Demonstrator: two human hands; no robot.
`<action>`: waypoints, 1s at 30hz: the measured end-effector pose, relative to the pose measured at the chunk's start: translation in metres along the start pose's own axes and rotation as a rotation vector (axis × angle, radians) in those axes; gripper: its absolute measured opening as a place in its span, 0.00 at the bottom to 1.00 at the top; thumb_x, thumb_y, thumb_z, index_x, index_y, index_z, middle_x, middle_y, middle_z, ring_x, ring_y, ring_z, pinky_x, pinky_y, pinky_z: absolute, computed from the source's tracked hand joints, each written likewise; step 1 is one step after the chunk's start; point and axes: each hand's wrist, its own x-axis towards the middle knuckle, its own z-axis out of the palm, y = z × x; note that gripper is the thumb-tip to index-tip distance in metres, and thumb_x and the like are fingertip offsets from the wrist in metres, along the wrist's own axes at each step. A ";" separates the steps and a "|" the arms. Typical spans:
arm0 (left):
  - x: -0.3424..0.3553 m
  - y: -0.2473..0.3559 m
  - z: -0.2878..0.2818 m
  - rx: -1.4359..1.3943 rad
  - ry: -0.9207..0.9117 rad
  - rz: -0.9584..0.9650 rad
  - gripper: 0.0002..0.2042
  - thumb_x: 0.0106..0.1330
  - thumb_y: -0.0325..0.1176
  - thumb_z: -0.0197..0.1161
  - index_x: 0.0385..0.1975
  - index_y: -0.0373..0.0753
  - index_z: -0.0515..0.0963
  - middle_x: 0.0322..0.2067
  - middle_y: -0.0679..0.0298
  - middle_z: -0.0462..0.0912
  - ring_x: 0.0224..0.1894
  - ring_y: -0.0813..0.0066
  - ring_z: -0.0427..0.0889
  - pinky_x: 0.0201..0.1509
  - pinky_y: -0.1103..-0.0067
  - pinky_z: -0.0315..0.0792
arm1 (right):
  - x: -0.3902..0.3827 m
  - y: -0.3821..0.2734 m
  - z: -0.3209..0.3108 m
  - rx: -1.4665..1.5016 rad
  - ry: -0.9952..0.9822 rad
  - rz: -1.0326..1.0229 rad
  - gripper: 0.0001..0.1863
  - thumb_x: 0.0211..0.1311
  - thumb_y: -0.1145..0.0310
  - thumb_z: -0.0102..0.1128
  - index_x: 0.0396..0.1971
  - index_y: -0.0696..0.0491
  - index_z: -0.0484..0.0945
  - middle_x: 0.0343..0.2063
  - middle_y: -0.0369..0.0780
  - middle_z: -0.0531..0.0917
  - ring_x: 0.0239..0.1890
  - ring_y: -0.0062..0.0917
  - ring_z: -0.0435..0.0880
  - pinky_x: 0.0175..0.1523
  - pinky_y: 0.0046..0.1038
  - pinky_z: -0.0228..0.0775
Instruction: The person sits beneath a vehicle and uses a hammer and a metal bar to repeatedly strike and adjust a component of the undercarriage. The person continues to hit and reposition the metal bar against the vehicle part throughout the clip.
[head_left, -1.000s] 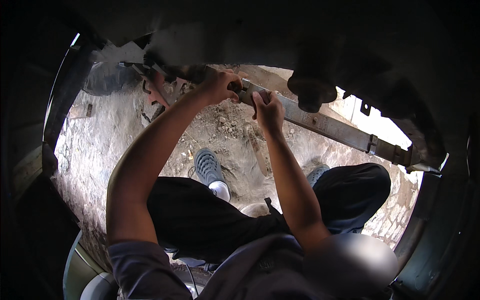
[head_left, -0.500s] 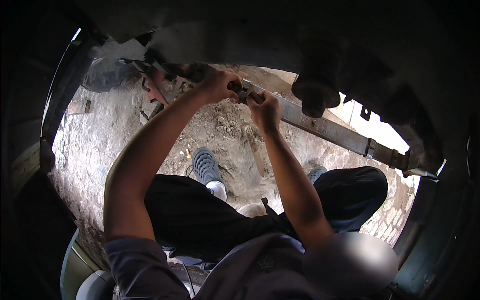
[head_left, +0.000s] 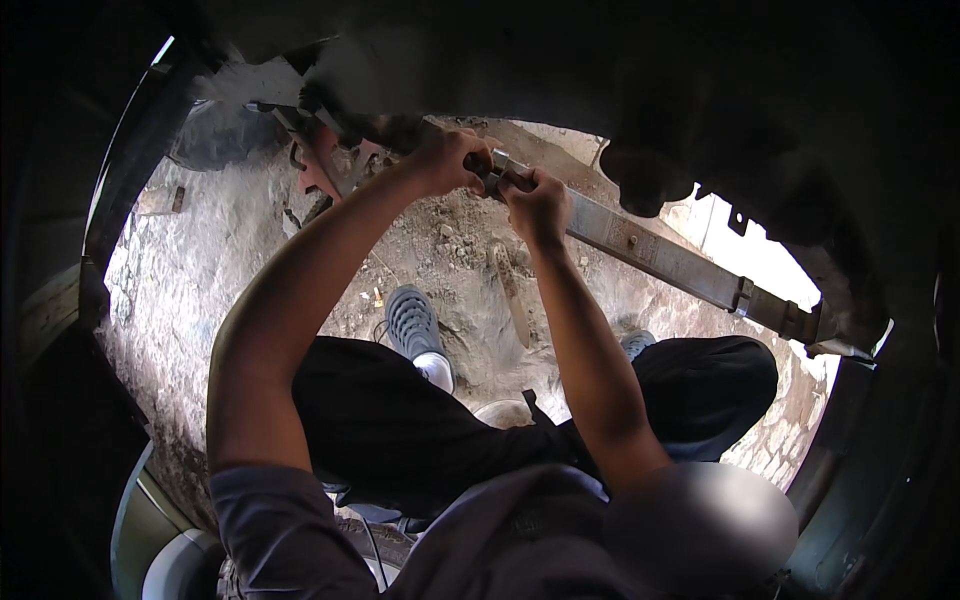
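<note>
A long grey metal bar (head_left: 650, 252), which looks like a leaf spring, runs from the upper middle down to the right. A bright metal clip (head_left: 503, 160) wraps round its upper left end. My left hand (head_left: 452, 164) is curled at the left side of this clip, thumb and fingers bent in against it. Just to the right, my right hand (head_left: 538, 208) pinches at the clip's lower edge with closed fingers. Any small part between the fingertips is too dark to make out.
Dark vehicle underbody (head_left: 430, 70) arches overhead. Red metal parts (head_left: 320, 163) are at the upper left; a second clip band (head_left: 741, 294) sits farther right on the bar. My shoe (head_left: 411, 322) rests on rough ground beside a flat elongated piece (head_left: 510, 295).
Both hands stay at the clip, with only a slight shift of the fingers. The view has tilted a little, so the dark parts overhead at the right sit differently.
</note>
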 end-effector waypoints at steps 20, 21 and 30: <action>0.000 0.001 -0.005 0.049 0.016 0.014 0.22 0.44 0.33 0.84 0.41 0.41 0.87 0.41 0.60 0.86 0.46 0.62 0.87 0.53 0.69 0.79 | -0.005 0.013 0.018 0.082 0.092 0.001 0.17 0.60 0.56 0.73 0.25 0.56 0.83 0.16 0.42 0.84 0.18 0.30 0.84 0.33 0.35 0.75; 0.000 0.001 -0.005 0.017 0.006 0.001 0.21 0.44 0.34 0.84 0.40 0.41 0.87 0.41 0.60 0.86 0.46 0.62 0.86 0.53 0.69 0.79 | -0.009 0.010 0.017 0.076 0.087 -0.001 0.17 0.59 0.57 0.73 0.25 0.56 0.83 0.16 0.42 0.84 0.18 0.30 0.84 0.33 0.35 0.75; -0.003 0.008 -0.007 0.058 -0.012 -0.040 0.20 0.47 0.33 0.84 0.41 0.41 0.87 0.40 0.61 0.85 0.46 0.67 0.86 0.51 0.72 0.79 | -0.021 -0.007 0.003 0.158 0.067 0.044 0.15 0.58 0.57 0.74 0.29 0.56 0.85 0.24 0.44 0.88 0.30 0.37 0.88 0.40 0.38 0.76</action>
